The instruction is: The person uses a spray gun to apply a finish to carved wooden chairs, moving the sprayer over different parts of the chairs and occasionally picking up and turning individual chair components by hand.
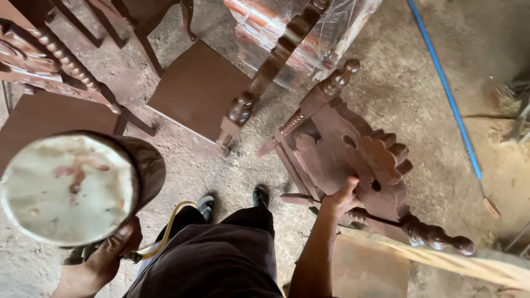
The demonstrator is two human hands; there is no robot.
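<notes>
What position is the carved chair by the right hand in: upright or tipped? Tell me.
Tipped: the carved chair leans over, its back gripped by the right hand.

— What did the workshop look like?
— A dusty concrete floor (397, 83), lit by daylight, was crowded with dark brown carved chairs (193, 88).
— Anything else around?
— A blue hose (447, 94) ran across the ground at right, one piece stood wrapped in clear plastic (309, 33), and a pale plank (469, 262) lay nearby.

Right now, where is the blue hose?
In the head view the blue hose lies on the dusty floor at upper right, beyond the carved chair back that the right hand holds.
</notes>
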